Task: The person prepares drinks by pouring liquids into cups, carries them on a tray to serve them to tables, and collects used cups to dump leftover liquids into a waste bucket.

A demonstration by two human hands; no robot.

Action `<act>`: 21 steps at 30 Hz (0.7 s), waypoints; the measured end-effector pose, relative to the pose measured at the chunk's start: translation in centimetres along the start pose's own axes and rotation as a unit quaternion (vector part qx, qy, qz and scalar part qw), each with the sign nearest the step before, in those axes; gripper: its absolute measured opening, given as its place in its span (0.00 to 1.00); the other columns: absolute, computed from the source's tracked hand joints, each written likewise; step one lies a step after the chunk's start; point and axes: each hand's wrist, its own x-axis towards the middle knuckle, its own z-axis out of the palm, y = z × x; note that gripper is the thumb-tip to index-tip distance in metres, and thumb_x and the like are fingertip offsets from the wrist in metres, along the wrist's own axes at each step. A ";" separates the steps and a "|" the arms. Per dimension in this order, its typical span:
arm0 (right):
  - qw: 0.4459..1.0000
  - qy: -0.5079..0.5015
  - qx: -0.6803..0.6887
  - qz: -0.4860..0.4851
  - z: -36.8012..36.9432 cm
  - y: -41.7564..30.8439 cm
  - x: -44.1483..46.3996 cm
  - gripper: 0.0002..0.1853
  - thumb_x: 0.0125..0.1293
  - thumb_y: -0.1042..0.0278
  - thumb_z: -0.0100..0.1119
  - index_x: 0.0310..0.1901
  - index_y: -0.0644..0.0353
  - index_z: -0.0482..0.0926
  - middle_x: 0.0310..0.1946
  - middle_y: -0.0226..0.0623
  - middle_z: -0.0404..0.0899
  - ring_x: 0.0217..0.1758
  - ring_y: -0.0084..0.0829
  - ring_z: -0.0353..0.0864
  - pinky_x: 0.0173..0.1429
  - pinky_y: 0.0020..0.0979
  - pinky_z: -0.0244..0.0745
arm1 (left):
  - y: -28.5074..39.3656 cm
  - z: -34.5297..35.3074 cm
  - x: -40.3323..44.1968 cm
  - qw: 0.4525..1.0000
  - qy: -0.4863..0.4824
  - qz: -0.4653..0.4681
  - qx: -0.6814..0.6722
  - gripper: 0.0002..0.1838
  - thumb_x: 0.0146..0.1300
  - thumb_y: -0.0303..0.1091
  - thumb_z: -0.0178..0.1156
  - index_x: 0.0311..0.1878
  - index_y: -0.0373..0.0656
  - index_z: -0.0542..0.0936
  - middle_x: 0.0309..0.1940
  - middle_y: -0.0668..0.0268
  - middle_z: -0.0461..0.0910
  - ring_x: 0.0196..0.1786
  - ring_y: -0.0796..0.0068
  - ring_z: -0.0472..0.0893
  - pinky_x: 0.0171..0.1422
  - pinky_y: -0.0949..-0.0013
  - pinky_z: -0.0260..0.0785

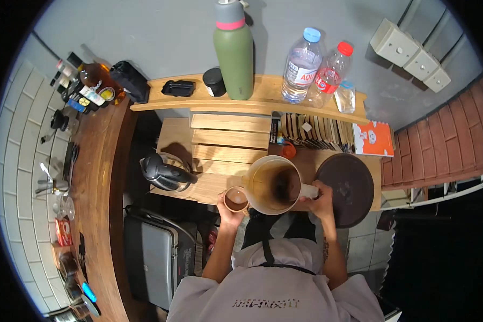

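My left hand (231,216) is closed around a small brown cup (235,198) with a little liquid inside. My right hand (322,203) grips the handle of a large cream pitcher (272,185), brown-stained inside. The pitcher's left edge is right beside the cup; I cannot tell if they touch. To the right of my right hand lies a dark round tray (345,190). A black electric kettle (169,172) stands on the wooden desk to the left.
A shelf (268,91) bears a green bottle (236,59), a black jar (214,82) and plastic bottles (301,70). Books (311,130) and an orange notebook (374,138) stand under it. A wooden counter (99,214) runs along the left; a grey case (153,257) is beside me.
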 end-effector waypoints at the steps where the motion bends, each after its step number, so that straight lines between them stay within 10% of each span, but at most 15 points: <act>1: 0.996 0.011 -0.055 -0.066 -0.1 -1.5 0.5 0.28 0.43 0.47 0.80 0.23 0.62 0.73 0.18 0.23 0.68 0.26 0.17 0.64 0.28 0.25 0.54 | 0.1 0.5 0.1 1.000 -0.005 -0.004 0.016 0.24 0.64 0.53 0.45 0.51 0.46 0.77 0.48 0.66 0.80 0.53 0.65 0.78 0.58 0.55 0.71; 10: 0.939 -0.093 -0.233 -0.236 -1.7 -12.8 4.4 0.34 0.26 0.46 0.84 0.15 0.58 0.65 0.14 0.36 0.66 0.18 0.39 0.66 0.23 0.34 0.59 | -0.7 3.4 1.2 0.997 -0.049 -0.062 0.011 0.23 0.65 0.53 0.45 0.48 0.45 0.79 0.44 0.65 0.82 0.50 0.65 0.79 0.56 0.58 0.72; 21: 0.891 -0.097 -0.356 -0.264 0.3 -17.0 4.7 0.35 0.30 0.41 0.81 0.11 0.56 0.62 0.10 0.38 0.66 0.15 0.43 0.68 0.22 0.37 0.63 | -1.9 3.7 1.3 0.996 -0.031 -0.086 0.017 0.23 0.65 0.54 0.46 0.47 0.44 0.78 0.43 0.64 0.81 0.48 0.66 0.79 0.55 0.59 0.72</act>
